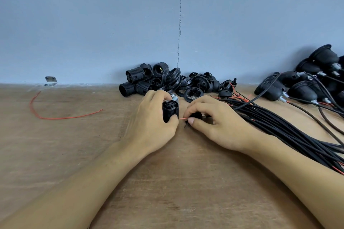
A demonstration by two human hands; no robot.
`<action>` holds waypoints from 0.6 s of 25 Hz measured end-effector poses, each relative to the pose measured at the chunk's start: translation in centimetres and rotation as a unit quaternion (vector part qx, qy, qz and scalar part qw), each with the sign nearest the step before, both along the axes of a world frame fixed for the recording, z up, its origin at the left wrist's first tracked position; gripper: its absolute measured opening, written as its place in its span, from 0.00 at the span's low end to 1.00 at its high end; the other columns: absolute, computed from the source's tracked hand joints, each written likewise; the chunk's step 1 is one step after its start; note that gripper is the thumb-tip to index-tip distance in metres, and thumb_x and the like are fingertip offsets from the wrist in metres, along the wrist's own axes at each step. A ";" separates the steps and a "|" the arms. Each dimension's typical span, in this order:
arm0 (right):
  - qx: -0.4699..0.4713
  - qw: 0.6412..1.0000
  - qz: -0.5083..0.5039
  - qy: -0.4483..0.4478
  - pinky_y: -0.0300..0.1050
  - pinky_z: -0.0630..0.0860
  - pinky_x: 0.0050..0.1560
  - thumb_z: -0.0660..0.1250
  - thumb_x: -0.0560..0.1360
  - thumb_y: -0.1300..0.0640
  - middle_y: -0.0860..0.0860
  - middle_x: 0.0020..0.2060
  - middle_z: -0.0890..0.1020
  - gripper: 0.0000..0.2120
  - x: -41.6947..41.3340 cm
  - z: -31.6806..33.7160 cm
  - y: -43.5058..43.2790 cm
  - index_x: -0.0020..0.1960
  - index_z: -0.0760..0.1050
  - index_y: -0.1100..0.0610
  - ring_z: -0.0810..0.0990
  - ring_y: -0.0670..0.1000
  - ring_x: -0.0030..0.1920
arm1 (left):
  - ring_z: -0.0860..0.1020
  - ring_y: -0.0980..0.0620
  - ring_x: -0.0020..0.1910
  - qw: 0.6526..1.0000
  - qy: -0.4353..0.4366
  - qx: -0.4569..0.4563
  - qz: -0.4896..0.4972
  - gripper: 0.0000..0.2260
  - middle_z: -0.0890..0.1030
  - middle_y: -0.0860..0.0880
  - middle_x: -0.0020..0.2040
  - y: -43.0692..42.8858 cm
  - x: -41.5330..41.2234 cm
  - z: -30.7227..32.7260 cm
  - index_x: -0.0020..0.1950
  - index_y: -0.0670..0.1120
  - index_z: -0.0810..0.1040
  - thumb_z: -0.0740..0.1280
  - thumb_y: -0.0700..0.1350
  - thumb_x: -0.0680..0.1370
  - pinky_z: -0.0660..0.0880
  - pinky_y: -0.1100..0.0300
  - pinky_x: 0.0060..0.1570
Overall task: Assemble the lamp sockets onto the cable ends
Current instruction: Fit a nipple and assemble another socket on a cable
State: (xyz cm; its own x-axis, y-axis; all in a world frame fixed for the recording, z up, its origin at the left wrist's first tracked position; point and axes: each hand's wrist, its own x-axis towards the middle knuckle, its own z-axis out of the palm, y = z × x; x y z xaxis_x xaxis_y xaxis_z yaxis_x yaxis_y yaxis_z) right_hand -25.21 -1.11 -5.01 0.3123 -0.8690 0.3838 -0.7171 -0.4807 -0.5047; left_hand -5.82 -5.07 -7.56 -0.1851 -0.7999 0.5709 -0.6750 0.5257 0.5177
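Head camera: a person's left hand [152, 124] is gripping a black threaded lamp socket body [170, 110], fingers curled round it and its slotted end facing up. Just right of that grip, the right hand [219, 126] is pinching a thin red wire [183, 118] between thumb and forefinger, the wire's tip reaching the left hand at the base of the socket body. A small black part [196, 115] is sitting under the right hand's curled fingers; what it is cannot be told. A bundle of black cables [279, 122] is running away to the right of the right hand across the wooden table [167, 182]. Just beyond both hands, a pile of loose black socket parts and rings [167, 80] is lying against the blue wall [93, 24]. Farther right of the grip, sockets already fitted with cables [301, 87] are lying in a heap. Well to the left of the left hand, a loose red wire [55, 117] is curling on the table, with a small metal bracket [50, 80] beyond it at the wall.
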 end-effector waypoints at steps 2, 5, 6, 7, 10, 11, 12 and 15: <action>-0.012 1.000 0.002 0.010 0.40 0.71 0.57 0.71 0.77 0.60 0.45 0.51 0.80 0.04 0.0 0.0 0.0 0.48 0.82 0.53 0.77 0.44 0.54 | 0.72 0.61 0.50 1.000 0.007 -0.007 -0.018 0.20 0.71 0.60 0.53 -0.1 0.0 -0.1 0.62 0.53 0.75 0.75 0.46 0.72 0.69 0.67 0.50; -0.019 0.999 -0.013 -0.028 0.40 0.74 0.54 0.70 0.78 0.57 0.46 0.48 0.81 0.03 0.1 -0.1 0.1 0.46 0.82 0.52 0.78 0.44 0.51 | 0.72 0.60 0.52 0.998 0.003 -0.023 -0.054 0.21 0.71 0.59 0.52 0.0 -0.2 -0.1 0.62 0.52 0.79 0.77 0.45 0.71 0.67 0.70 0.52; -0.011 0.998 -0.026 -0.062 0.40 0.75 0.51 0.69 0.78 0.56 0.46 0.46 0.82 0.04 0.1 -0.1 0.1 0.44 0.80 0.50 0.79 0.43 0.49 | 0.73 0.59 0.53 0.997 0.004 -0.030 -0.065 0.20 0.72 0.58 0.52 0.0 -0.2 -0.1 0.61 0.52 0.80 0.77 0.44 0.70 0.67 0.70 0.53; 0.000 0.995 -0.042 -0.095 0.40 0.76 0.48 0.69 0.78 0.55 0.46 0.43 0.82 0.06 0.1 -0.1 0.1 0.43 0.79 0.49 0.80 0.43 0.45 | 0.74 0.59 0.53 0.997 0.006 -0.035 -0.074 0.19 0.72 0.57 0.52 0.1 -0.2 0.0 0.59 0.53 0.80 0.77 0.42 0.70 0.67 0.71 0.54; 0.042 0.985 -0.070 -0.150 0.50 0.78 0.49 0.66 0.80 0.52 0.49 0.38 0.84 0.09 0.0 -0.1 0.0 0.41 0.78 0.52 0.82 0.50 0.43 | 0.74 0.62 0.54 0.994 0.015 -0.036 -0.102 0.19 0.73 0.57 0.53 0.3 0.0 0.1 0.55 0.54 0.77 0.76 0.38 0.69 0.65 0.77 0.52; 0.054 0.984 -0.062 -0.159 0.54 0.78 0.52 0.66 0.80 0.52 0.50 0.38 0.85 0.10 0.0 -0.1 -0.1 0.42 0.79 0.53 0.83 0.53 0.44 | 0.74 0.63 0.54 0.993 0.015 -0.036 -0.108 0.20 0.74 0.57 0.52 0.3 0.0 0.1 0.54 0.55 0.75 0.76 0.38 0.70 0.65 0.77 0.51; 0.060 0.983 -0.052 -0.166 0.55 0.79 0.53 0.66 0.80 0.53 0.50 0.38 0.85 0.09 0.0 -0.1 -0.1 0.42 0.79 0.53 0.84 0.54 0.44 | 0.74 0.62 0.54 0.993 0.016 -0.032 -0.110 0.20 0.75 0.57 0.51 0.4 0.0 0.1 0.54 0.56 0.73 0.76 0.38 0.70 0.65 0.76 0.51; 0.067 0.979 -0.039 -0.186 0.45 0.79 0.49 0.68 0.79 0.54 0.48 0.37 0.85 0.08 0.1 0.0 0.0 0.42 0.80 0.52 0.83 0.51 0.41 | 0.76 0.60 0.51 0.993 0.021 -0.016 -0.111 0.20 0.78 0.58 0.48 0.4 -0.1 0.2 0.53 0.58 0.70 0.76 0.40 0.72 0.69 0.71 0.50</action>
